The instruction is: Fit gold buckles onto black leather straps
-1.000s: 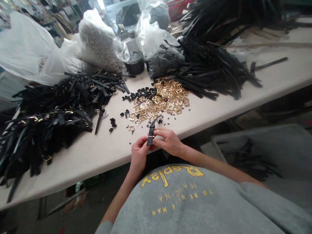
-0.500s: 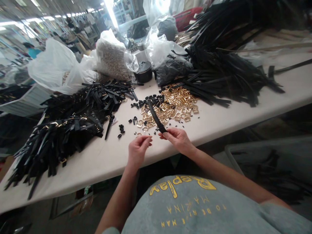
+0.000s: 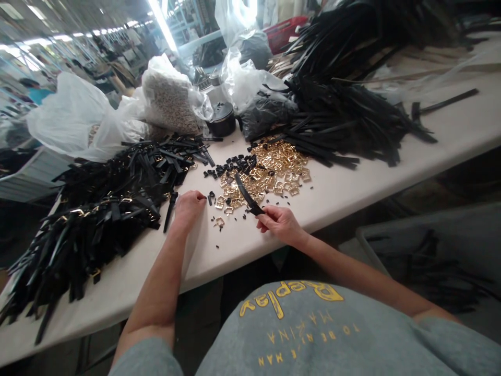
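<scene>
My right hand pinches the near end of a short black strap, which slants up and left over the heap of gold buckles. My left hand rests on the white table, fingers curled down onto small black loops at the buckle heap's left edge. What its fingertips hold is hidden. More black loops lie behind the buckles.
A pile of black straps with gold buckles fills the left of the table. A larger pile of bare black straps lies at the right back. Plastic bags and a black pot stand behind. A grey bin sits lower right.
The left hand let go of the strap and moved left and forward onto the loose black loops. The right hand kept the strap and swung it toward the buckle heap.
</scene>
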Available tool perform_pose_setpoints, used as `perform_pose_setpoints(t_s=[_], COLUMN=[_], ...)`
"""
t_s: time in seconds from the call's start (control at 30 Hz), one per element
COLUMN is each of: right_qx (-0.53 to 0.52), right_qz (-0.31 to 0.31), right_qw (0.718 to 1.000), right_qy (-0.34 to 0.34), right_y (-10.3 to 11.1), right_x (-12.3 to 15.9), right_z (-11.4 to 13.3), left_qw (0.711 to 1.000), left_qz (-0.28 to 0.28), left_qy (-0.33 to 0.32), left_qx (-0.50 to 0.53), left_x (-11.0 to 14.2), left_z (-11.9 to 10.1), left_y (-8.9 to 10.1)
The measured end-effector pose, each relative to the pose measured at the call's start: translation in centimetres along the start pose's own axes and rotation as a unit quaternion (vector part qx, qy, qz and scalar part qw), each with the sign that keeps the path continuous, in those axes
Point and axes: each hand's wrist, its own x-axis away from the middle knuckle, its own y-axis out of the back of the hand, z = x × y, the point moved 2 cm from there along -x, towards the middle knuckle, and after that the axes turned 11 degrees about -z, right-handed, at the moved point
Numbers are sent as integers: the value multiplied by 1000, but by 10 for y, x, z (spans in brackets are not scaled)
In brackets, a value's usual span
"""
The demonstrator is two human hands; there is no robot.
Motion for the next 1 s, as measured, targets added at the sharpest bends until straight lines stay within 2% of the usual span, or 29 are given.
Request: perform_pose_setpoints(t_s=[0.07, 0.13, 0.17, 0.23, 0.3, 0.37, 0.43, 0.57, 0.8, 0.9, 1.0], right_qx=[13, 25, 30, 34, 32, 31, 33, 34, 39, 55, 108], right_qz=[-4, -8, -8, -4, 1, 5, 7, 11, 24, 25, 26], right_qw=[1000, 1000, 999, 999, 999, 999, 999, 999, 998, 998, 993], right_qy=[8, 16, 17, 18, 17, 18, 21, 27, 32, 34, 44], right_y=[0, 0, -1, -2, -4, -5, -7, -7, -9, -9, -4], right_x=[0, 0, 0, 2, 4, 6, 7, 8, 12, 13, 12], right_z=[1, 3, 4, 6, 9, 12, 14, 15, 11, 10, 13], left_qw=[997, 967, 932, 836, 752, 704, 679, 654, 646, 657, 692], left_qz=[-19, -20, -11, 9, 20, 25, 35, 41, 20, 20, 21], left_qy=[24, 88, 133, 219, 278, 310, 322, 331, 319, 309, 284], left_qx=[75, 239, 336, 504, 597, 638, 658, 679, 693, 687, 663], left_x=[7, 23, 34, 60, 87, 108, 120, 125, 124, 126, 128], left_z=[-6, -16, -22, -39, -59, -76, -90, -103, -104, -104, -103], left_y=[3, 3, 1, -5, -11, -17, -21, -25, -31, -33, -31])
